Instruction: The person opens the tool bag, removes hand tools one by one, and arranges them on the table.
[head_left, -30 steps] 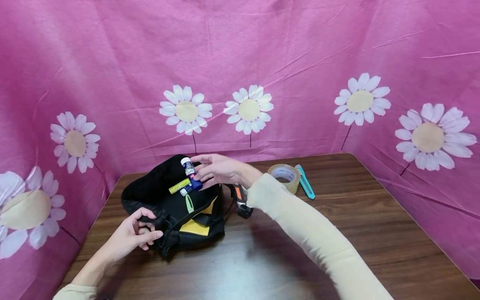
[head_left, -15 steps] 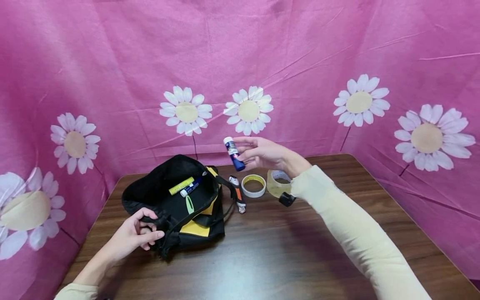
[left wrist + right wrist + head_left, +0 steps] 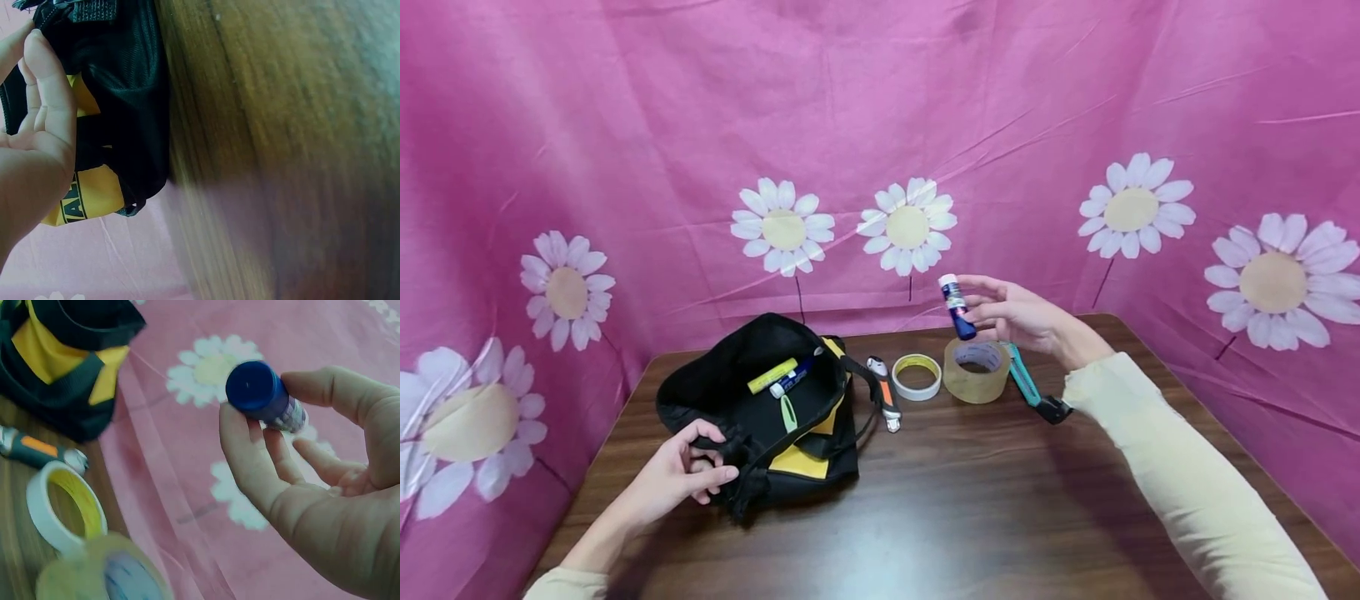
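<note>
My right hand (image 3: 1022,317) pinches a blue glue stick (image 3: 957,307) with a white cap, tilted in the air above the clear packing tape. In the right wrist view, thumb and fingers hold the glue stick (image 3: 262,394) by its sides, its blue base facing the camera. On the left, my left hand (image 3: 681,467) grips the edge of a black and yellow bag (image 3: 801,461), which gapes open. Inside the bag lie a yellow stick (image 3: 772,376), a blue tube (image 3: 790,381) with a white end and a light green piece (image 3: 787,413).
Right of the bag, an orange and black utility knife (image 3: 884,395) lies on the wooden table (image 3: 940,508). Beside it are a white tape roll (image 3: 917,390), a clear packing tape roll (image 3: 973,385) and a teal cutter (image 3: 1024,375). Pink cloth (image 3: 1000,125) hangs behind the table.
My right hand has come out of the bag's mouth with the glue stick and moved right, past the white tape roll. My left hand keeps its grip on the bag's edge.
</note>
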The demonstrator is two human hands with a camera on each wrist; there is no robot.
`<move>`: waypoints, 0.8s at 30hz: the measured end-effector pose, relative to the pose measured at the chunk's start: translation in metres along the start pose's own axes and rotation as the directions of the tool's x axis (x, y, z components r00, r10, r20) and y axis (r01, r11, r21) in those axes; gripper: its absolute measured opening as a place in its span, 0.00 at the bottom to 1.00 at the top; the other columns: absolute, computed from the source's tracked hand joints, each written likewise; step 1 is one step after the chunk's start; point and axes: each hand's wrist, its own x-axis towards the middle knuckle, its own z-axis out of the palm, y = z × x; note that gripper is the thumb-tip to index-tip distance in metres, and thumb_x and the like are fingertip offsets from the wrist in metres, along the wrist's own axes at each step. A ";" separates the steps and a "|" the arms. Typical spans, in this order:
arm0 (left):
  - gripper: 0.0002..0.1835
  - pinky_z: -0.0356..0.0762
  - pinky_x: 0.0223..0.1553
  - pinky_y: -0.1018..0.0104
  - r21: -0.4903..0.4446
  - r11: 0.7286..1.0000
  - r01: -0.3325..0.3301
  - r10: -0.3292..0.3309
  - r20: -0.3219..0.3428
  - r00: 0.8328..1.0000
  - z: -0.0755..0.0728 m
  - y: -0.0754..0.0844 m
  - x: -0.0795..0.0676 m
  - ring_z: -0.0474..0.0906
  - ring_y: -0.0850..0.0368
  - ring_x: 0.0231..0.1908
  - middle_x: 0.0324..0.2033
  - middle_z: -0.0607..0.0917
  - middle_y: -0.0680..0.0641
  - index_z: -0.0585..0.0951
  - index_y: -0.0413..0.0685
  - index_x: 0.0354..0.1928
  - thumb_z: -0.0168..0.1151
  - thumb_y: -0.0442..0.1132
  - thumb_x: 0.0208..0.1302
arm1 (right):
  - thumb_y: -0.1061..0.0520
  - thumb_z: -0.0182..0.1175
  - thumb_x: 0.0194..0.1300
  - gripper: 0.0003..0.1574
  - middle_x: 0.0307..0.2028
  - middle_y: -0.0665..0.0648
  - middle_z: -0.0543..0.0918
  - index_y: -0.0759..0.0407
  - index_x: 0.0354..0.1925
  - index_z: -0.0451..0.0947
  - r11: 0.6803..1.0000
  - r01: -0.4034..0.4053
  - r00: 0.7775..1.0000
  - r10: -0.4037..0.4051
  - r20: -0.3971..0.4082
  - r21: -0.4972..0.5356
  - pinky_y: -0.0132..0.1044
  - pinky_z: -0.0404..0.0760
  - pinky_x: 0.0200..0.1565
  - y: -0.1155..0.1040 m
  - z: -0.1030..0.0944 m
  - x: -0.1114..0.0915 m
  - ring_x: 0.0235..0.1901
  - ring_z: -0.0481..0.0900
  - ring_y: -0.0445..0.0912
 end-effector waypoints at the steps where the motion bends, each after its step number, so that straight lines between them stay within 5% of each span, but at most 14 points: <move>1: 0.22 0.84 0.22 0.55 0.000 1.000 -0.002 0.002 0.001 1.000 0.001 0.000 0.001 0.83 0.54 0.25 0.31 0.81 0.45 0.66 0.44 0.51 0.69 0.28 0.64 | 0.74 0.52 0.71 0.45 0.58 0.63 0.75 0.56 0.79 0.48 1.000 0.013 1.000 -0.013 -0.016 0.004 0.45 0.85 0.49 -0.001 -0.008 -0.005 0.48 0.83 0.50; 10: 0.22 0.84 0.22 0.54 0.005 1.000 0.001 -0.001 -0.023 1.000 0.004 0.001 0.003 0.83 0.54 0.26 0.31 0.81 0.44 0.66 0.44 0.51 0.70 0.28 0.63 | 0.71 0.51 0.74 0.36 0.44 0.58 0.82 0.55 0.74 0.53 1.000 0.007 0.991 -0.006 -0.131 0.006 0.48 0.84 0.51 0.002 -0.070 -0.039 0.39 0.85 0.46; 17: 0.22 0.84 0.23 0.54 0.015 1.000 -0.006 0.006 -0.009 1.000 0.003 0.004 0.006 0.83 0.53 0.26 0.30 0.81 0.44 0.66 0.43 0.51 0.69 0.29 0.64 | 0.69 0.49 0.77 0.27 0.43 0.57 0.84 0.52 0.67 0.59 0.998 -0.070 0.981 0.068 -0.182 -0.002 0.47 0.85 0.50 0.025 -0.108 -0.060 0.36 0.85 0.44; 24: 0.22 0.84 0.24 0.52 0.028 1.000 0.008 -0.007 -0.026 1.000 0.000 0.007 -0.001 0.83 0.53 0.26 0.31 0.81 0.45 0.66 0.44 0.52 0.69 0.29 0.65 | 0.67 0.50 0.78 0.35 0.40 0.54 0.81 0.58 0.75 0.50 0.987 -0.156 0.963 0.143 -0.229 -0.039 0.48 0.83 0.53 0.060 -0.129 -0.063 0.31 0.81 0.40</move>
